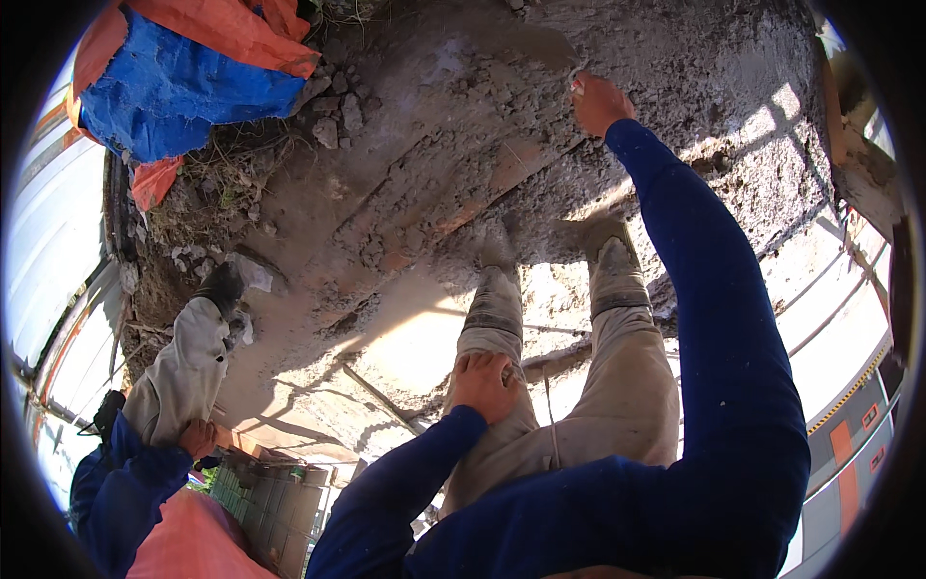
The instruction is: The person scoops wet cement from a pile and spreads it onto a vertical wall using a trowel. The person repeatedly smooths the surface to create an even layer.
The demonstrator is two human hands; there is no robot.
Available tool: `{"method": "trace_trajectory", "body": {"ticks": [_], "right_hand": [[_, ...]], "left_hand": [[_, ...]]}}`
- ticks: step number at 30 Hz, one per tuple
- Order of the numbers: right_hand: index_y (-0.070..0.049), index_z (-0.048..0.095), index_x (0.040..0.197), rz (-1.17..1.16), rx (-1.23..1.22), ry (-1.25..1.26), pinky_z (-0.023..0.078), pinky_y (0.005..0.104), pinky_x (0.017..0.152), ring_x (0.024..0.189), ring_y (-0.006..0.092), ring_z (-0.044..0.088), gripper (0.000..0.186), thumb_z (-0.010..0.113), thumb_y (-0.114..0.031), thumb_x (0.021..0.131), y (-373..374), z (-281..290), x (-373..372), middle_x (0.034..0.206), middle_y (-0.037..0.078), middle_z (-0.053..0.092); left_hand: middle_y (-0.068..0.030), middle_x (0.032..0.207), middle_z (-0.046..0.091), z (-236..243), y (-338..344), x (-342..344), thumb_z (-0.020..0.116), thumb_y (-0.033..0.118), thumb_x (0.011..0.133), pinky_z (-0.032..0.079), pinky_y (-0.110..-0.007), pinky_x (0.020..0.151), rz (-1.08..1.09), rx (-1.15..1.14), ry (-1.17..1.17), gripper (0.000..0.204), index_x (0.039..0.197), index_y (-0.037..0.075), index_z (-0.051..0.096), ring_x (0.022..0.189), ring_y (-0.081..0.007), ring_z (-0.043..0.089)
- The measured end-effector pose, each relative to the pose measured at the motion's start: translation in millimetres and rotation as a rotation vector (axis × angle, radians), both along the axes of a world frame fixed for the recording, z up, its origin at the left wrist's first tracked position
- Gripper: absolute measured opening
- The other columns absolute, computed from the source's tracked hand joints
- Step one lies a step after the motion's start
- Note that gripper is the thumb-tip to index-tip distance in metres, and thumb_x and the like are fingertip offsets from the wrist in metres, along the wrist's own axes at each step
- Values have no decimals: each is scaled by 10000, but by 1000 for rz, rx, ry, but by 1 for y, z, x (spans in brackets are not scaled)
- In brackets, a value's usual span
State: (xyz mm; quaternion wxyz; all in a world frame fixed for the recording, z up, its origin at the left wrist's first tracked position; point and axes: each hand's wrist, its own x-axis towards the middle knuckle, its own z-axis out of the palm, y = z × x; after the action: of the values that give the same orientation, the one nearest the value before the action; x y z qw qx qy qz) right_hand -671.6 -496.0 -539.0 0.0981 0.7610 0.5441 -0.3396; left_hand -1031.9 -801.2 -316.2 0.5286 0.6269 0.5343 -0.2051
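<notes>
My right arm reaches far forward over the wet grey concrete (675, 58). My right hand (603, 104) is closed in a grip. A small pale and red bit of what it holds (578, 85) shows at the fingers, but the kind is unclear. Just beyond it lies a smooth brown patch (540, 43); I cannot tell if it is a tool's blade or a puddle. My left hand (485, 386) rests on my left knee, fingers laid over the trouser cloth, holding nothing. My boots (494, 299) stand sunk in the wet mix.
At the left another person in pale muddy trousers (183, 362) stands bent, a hand (199, 438) by the knee. Rubble (338, 111) and a blue and orange tarp (193, 82) lie at the far left. A thin stick (378, 396) lies left of my legs.
</notes>
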Motion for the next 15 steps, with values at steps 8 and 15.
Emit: {"method": "trace_trajectory", "body": {"ticks": [8,15], "right_hand": [[-135,634,1366,241,23,40,614,548,938,1124,414,723,320,627,-241,1065,-39,-8,-21,1282,197,724],[-127,619,1405,71,79,29,620,546,909,1069,405,737,370,640,-274,1066,24,-6,-16,1196,194,748]], "left_hand": [[-136,1156,720,-2,0,-16,707,284,889,397,-515,1148,67,50,-18,270,1084,97,700,1175,-344,631],[-126,1108,722,-4,-2,-24,718,277,879,402,-517,1139,58,20,-21,263,1071,98,701,1150,-338,635]]}}
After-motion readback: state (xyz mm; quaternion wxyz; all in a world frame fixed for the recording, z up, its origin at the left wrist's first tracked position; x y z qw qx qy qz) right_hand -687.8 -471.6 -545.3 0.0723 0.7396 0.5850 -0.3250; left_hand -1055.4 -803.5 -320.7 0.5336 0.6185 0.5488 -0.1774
